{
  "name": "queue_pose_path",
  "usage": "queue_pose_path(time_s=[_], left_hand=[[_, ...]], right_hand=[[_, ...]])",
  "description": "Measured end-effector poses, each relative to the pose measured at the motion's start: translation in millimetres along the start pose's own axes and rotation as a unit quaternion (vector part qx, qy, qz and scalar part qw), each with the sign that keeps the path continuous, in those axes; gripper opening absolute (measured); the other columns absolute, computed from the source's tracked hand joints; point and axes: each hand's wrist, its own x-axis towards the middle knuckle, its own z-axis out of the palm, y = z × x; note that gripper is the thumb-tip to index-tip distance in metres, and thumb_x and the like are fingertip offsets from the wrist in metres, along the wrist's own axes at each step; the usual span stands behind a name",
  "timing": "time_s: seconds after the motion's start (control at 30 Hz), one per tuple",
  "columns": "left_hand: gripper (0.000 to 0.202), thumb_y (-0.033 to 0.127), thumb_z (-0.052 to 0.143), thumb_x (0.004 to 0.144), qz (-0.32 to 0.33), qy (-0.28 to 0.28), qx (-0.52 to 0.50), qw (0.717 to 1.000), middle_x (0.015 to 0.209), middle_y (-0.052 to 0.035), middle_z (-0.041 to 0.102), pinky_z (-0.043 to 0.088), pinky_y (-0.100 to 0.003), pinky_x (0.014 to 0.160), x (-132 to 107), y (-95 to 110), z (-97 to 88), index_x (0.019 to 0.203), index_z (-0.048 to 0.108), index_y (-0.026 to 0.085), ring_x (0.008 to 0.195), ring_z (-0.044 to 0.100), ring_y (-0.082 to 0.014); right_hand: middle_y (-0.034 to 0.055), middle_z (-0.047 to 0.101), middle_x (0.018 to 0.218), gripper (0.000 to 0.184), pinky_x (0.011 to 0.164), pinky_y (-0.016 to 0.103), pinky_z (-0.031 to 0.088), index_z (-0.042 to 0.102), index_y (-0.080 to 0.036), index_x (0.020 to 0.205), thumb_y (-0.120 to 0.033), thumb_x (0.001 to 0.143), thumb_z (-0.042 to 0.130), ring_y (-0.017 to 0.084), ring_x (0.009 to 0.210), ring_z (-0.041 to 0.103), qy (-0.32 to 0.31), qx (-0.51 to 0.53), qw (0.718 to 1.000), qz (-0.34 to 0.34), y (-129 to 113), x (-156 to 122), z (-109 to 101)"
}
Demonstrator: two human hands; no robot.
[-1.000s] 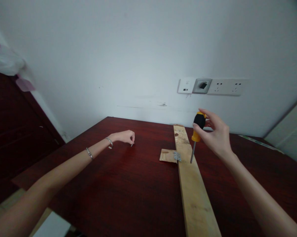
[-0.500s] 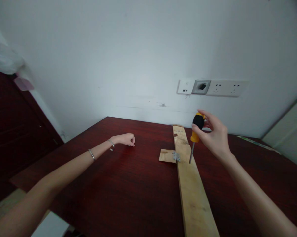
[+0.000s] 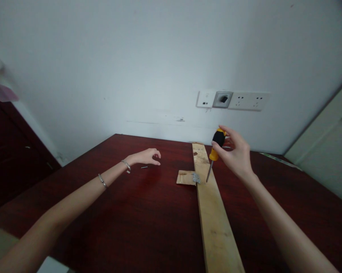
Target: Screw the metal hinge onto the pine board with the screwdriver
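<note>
My right hand [image 3: 235,151] grips a yellow and black screwdriver [image 3: 217,139] by its handle, its shaft slanting down over a long wooden board [image 3: 216,220]. A metal hinge [image 3: 196,178] joins the board's left edge to a small wood piece [image 3: 185,177]. My left hand [image 3: 149,156] is over the table, thumb and fingers apart, with nothing between them. Just below that hand a screw [image 3: 144,167] lies on the dark red tabletop.
The dark red table [image 3: 125,227] meets a white wall [image 3: 148,68] at the back. Wall sockets [image 3: 246,101] sit above its far edge. A flat strip [image 3: 281,160] lies at the back right, near a pale door-like panel [image 3: 327,140].
My left hand has opened from a closed pinch, and the screw now shows on the table below it. The view has shifted right; the screwdriver stays in my right hand over the board.
</note>
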Motion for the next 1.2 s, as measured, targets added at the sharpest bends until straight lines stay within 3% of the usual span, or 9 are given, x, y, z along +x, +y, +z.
queue_pose_path(time_s=[0.2,0.37,0.5,0.73,1.2], left_hand=[[0.068,0.046,0.069,0.078,0.125,-0.026,-0.023,0.992,0.134,-0.0140,0.049,0.033,-0.035,0.104,29,78,27.7,0.134,0.046,0.014,0.125,0.045,-0.0267],[0.077,0.049,0.075,0.072,0.167,-0.059,-0.028,0.984,0.130,-0.0130,0.050,0.036,-0.038,0.101,52,110,58.0,0.135,0.044,0.017,0.120,0.046,-0.0291],[0.076,0.051,0.077,0.067,0.174,-0.085,-0.009,0.981,0.118,-0.0104,0.052,0.039,-0.036,0.096,59,114,71.2,0.129,0.048,0.018,0.113,0.046,-0.0285],[0.075,0.050,0.077,0.067,0.144,-0.085,-0.005,0.986,0.109,-0.0097,0.050,0.039,-0.034,0.092,55,107,74.5,0.126,0.048,0.014,0.106,0.047,-0.0269],[0.065,0.046,0.077,0.067,0.144,-0.080,-0.044,0.985,0.108,-0.0077,0.050,0.040,-0.035,0.092,57,100,79.6,0.120,0.053,0.018,0.103,0.048,-0.0251]], right_hand=[[0.0077,0.060,0.107,0.050,0.062,0.031,0.059,0.057,-0.025,0.127,-0.032,0.079,0.067,0.016,0.079,0.058,-0.008,0.048,0.999,0.006,-6,-7,-2],[0.0081,0.060,0.107,0.049,0.061,0.029,0.060,0.056,-0.026,0.127,-0.033,0.080,0.068,0.017,0.082,0.058,-0.009,0.045,0.999,-0.011,-8,-10,-3],[0.0073,0.060,0.104,0.048,0.059,0.028,0.059,0.056,-0.027,0.128,-0.033,0.081,0.067,0.017,0.080,0.058,-0.029,0.059,0.998,-0.019,-11,-11,-1],[0.0056,0.058,0.100,0.046,0.057,0.026,0.059,0.056,-0.028,0.127,-0.030,0.082,0.066,0.015,0.077,0.056,-0.043,0.067,0.997,-0.025,-16,-13,3],[0.0056,0.057,0.098,0.045,0.060,0.029,0.061,0.056,-0.029,0.127,-0.030,0.083,0.064,0.016,0.079,0.057,-0.058,0.062,0.996,-0.029,-21,-14,4]])
